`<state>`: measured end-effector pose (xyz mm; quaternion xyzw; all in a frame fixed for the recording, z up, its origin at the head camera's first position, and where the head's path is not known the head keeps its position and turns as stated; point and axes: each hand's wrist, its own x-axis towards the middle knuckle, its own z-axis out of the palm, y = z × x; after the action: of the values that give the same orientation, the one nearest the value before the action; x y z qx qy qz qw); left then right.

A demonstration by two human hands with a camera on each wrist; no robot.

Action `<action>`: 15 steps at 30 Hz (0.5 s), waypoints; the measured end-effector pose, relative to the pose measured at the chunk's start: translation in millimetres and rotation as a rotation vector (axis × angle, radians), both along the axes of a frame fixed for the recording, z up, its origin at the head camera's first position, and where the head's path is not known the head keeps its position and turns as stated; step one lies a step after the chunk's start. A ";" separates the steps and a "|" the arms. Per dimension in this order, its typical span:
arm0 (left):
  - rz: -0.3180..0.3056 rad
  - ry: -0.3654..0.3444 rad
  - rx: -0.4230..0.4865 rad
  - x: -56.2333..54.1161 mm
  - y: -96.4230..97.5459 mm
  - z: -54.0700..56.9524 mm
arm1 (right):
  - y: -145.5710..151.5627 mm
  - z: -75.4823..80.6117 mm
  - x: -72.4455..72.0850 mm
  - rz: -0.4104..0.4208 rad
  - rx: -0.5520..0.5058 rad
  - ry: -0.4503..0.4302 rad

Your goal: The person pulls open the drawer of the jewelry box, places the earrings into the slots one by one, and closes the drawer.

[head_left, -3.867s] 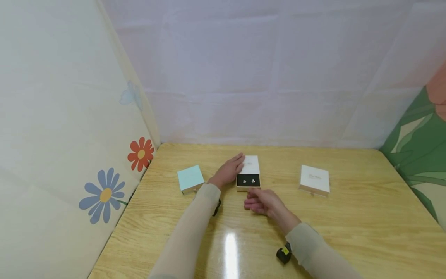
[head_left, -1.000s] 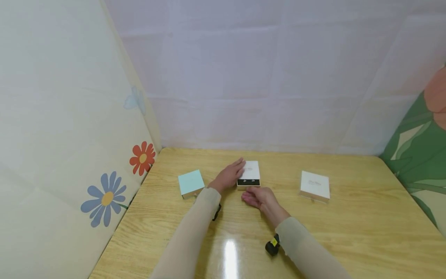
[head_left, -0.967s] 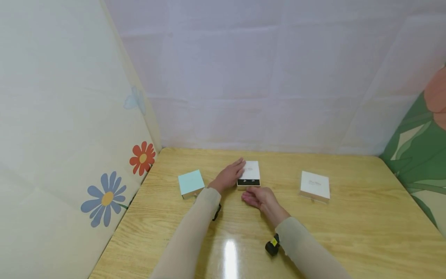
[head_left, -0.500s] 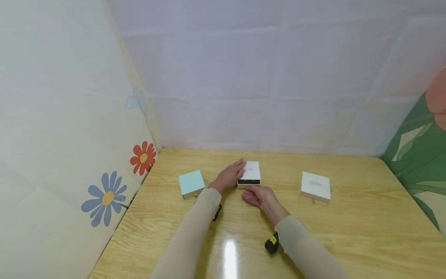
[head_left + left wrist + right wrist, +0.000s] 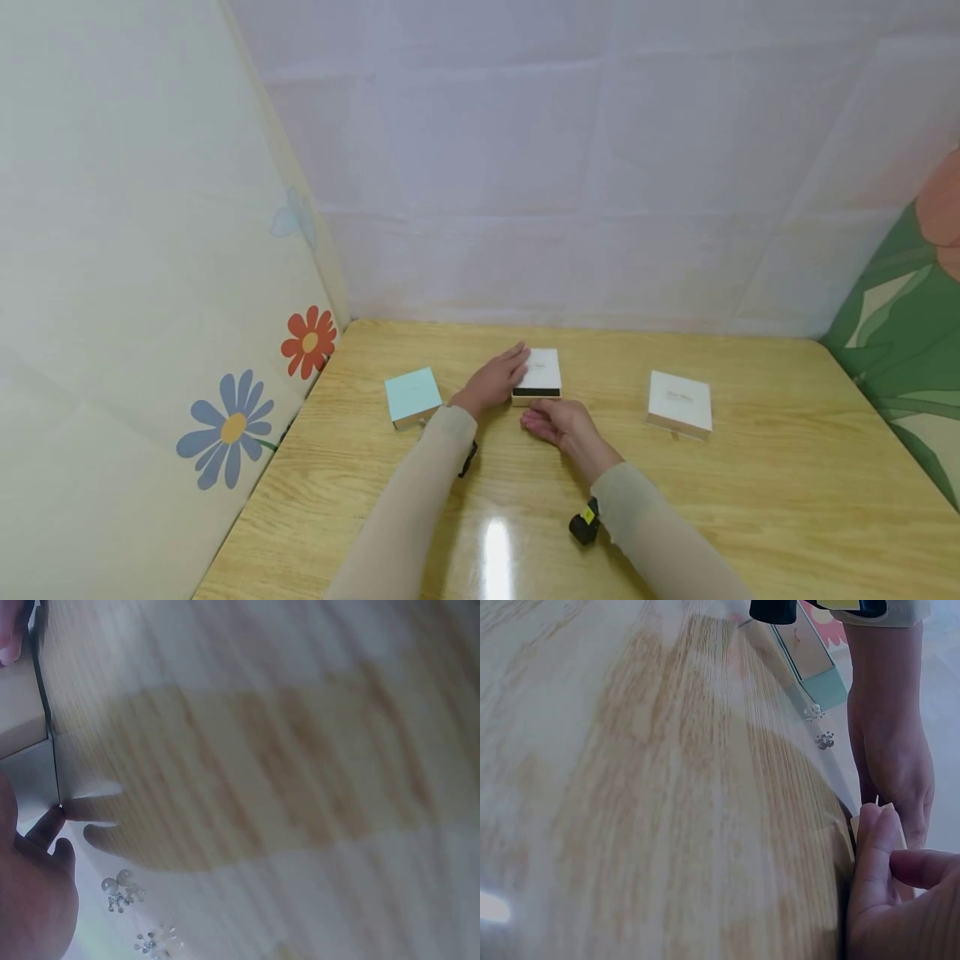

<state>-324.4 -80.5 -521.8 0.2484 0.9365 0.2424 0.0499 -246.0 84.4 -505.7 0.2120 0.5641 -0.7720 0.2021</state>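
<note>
A white jewelry box (image 5: pixel 542 367) stands mid-table, its drawer (image 5: pixel 528 401) pulled out slightly so a thin black strip shows. Along the box's left side and top edge rests my left hand (image 5: pixel 495 379), fingers mostly straight. My right hand (image 5: pixel 562 425) touches the drawer front from the near side; in the right wrist view its thumb (image 5: pixel 922 866) bends toward the fingers. Whether it pinches a pull tab is hidden. Two small pearl-and-crystal pieces like earrings (image 5: pixel 118 889) appear near the left hand in both wrist views; the head view does not show them.
A pale teal box (image 5: pixel 412 395) lies left of the left hand. Farther right sits another white box (image 5: pixel 679 402). The wooden table (image 5: pixel 787 483) meets a pale curtain (image 5: pixel 570 167) behind and a flower-printed one (image 5: pixel 150 250) at the left.
The middle box's drawer has slid inward, away from me; the two earrings seen in its black insert are covered. My right hand followed the drawer forward; my left hand stayed on the box.
</note>
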 end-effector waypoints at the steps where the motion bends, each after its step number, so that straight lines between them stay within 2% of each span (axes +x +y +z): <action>1: 0.000 0.001 -0.003 0.4 0.1 0.2 | -0.2 -0.4 -0.2 -0.003 -0.003 0.001; 15: 0.001 -0.005 -0.005 2.1 0.0 3.7 | -0.1 -0.9 -4.7 -0.017 -0.007 0.000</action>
<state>-322.3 -80.4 -518.1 0.2474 0.9370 0.2408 0.0529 -250.7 84.2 -506.6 0.2162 0.5595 -0.7757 0.1963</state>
